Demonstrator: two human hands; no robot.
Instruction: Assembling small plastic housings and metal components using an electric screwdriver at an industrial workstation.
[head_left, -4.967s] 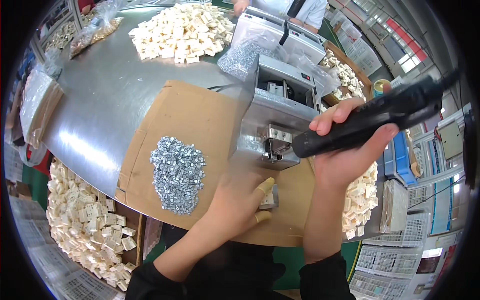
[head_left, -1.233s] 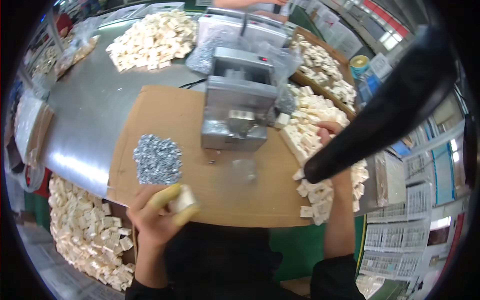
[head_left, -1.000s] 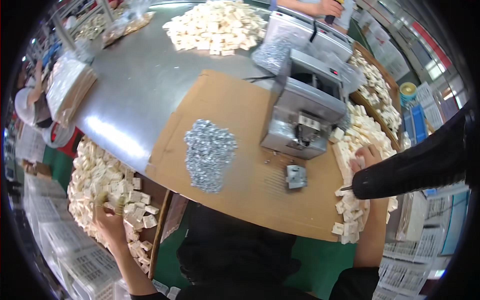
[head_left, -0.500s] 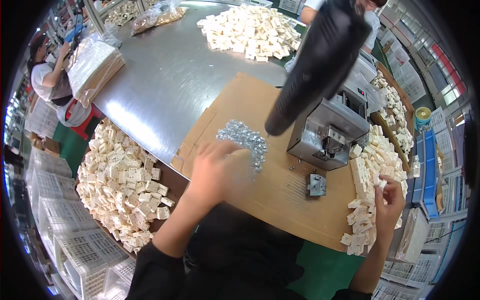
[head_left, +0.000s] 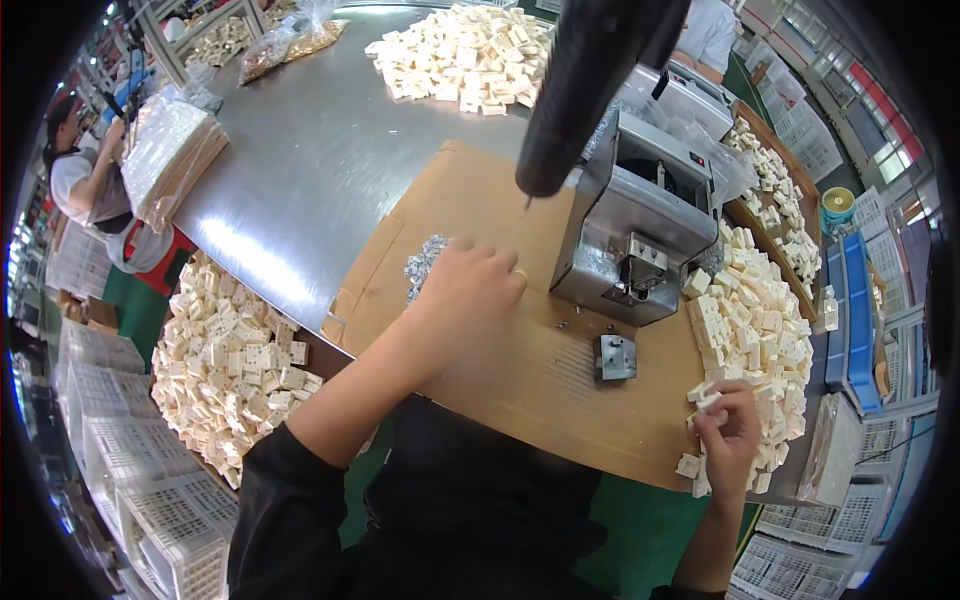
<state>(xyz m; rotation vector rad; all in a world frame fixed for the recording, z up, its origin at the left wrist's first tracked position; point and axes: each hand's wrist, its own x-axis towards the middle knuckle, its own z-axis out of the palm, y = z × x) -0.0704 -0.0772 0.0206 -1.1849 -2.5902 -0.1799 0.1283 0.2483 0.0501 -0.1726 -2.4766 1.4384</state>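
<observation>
My left hand [head_left: 468, 290] hovers over the cardboard sheet [head_left: 400, 235], beside and partly covering a heap of small silvery metal parts [head_left: 425, 262]. Its fingers are curled together, and whatever they pinch is hidden beneath. Something yellowish shows at one fingertip. On the right, my right hand [head_left: 732, 430] pinches a cream plastic piece [head_left: 708, 402] between thumb and fingers, at the near edge of a heap of similar cream plastic pieces [head_left: 755, 330]. Between the hands sit a small metal block fixture [head_left: 615, 357] and a grey metal bench machine [head_left: 630, 215].
A black tube-like tool [head_left: 570, 100] hangs over the cardboard. Cream pieces are heaped at the table's far side [head_left: 460, 55] and at left [head_left: 230, 370]. A blue crate [head_left: 850, 325] stands right; white crates [head_left: 180, 530] are stacked left. A person [head_left: 85, 175] sits at far left.
My left hand has moved right and slightly up from the metal parts. My right hand has come left and nearer with the cream piece. The whole view has shifted somewhat.
</observation>
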